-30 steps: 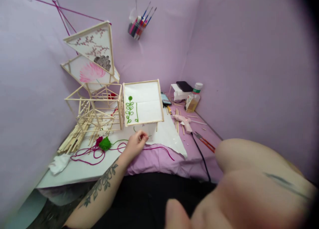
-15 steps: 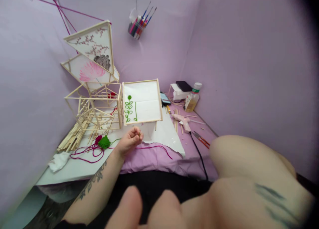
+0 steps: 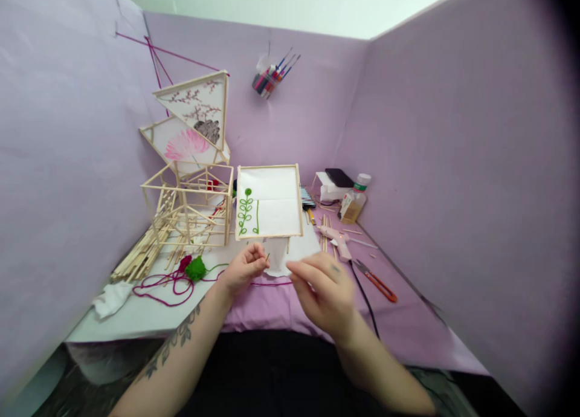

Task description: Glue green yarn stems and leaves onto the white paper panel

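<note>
My left hand [image 3: 247, 269] is closed in a pinch on green yarn; a short end sticks out past the fingertips. The strand trails left to a green yarn ball [image 3: 196, 268]. My right hand [image 3: 324, 293], slightly blurred, hovers to its right with fingers stretched toward the left hand and the thumb a little apart; I see nothing in it. Just beyond both hands, a white panel in a thin stick frame [image 3: 276, 202] leans upright. Looped green yarn [image 3: 245, 214] forms a leafy stem on its left side, beside a second, mostly bare stem.
A stick-built frame [image 3: 188, 190] with painted triangular panels [image 3: 194, 109] stands left, near loose sticks [image 3: 145, 248] and magenta yarn [image 3: 167, 299]. On the right lie a pink glue gun [image 3: 338, 242] with a black cord, orange-handled scissors [image 3: 383, 287] and a bottle [image 3: 354, 202].
My right hand has come down from close to the camera to beside the left hand. The left hand still pinches the yarn. The view has shifted, uncovering the scissors.
</note>
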Demonstrator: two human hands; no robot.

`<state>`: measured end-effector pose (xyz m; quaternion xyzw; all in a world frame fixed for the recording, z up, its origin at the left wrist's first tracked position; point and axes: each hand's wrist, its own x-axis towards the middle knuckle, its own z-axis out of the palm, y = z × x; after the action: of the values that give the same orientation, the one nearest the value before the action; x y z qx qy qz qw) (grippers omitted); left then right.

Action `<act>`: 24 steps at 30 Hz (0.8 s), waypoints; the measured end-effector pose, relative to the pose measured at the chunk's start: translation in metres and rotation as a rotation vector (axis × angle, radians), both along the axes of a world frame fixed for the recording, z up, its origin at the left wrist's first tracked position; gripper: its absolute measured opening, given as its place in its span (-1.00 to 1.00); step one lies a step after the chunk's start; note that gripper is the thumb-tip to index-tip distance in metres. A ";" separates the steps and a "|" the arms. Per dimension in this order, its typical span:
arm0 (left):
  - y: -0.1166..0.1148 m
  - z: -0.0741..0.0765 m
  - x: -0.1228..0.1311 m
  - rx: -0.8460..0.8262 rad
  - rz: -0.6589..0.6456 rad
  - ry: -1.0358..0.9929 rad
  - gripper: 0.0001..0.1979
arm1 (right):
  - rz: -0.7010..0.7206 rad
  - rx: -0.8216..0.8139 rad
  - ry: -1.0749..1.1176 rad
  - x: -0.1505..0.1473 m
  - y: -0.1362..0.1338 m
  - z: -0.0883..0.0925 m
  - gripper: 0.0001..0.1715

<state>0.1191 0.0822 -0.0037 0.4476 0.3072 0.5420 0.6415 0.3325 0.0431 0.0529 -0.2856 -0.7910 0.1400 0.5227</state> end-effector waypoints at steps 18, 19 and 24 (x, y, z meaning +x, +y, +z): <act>-0.001 -0.001 0.001 -0.033 -0.148 0.158 -0.60 | 0.099 -0.273 0.084 -0.041 0.041 -0.031 -0.87; -0.001 -0.001 0.000 -0.035 -0.146 0.159 -0.61 | 0.095 -0.275 0.090 -0.040 0.041 -0.032 -0.88; -0.001 -0.001 0.001 -0.021 -0.152 0.160 -0.64 | 0.096 -0.300 0.086 -0.040 0.041 -0.033 -0.94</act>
<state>0.1197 0.0814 -0.0045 0.5046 0.3284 0.4509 0.6589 0.2926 0.0839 0.0201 -0.3163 -0.7507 0.2935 0.5002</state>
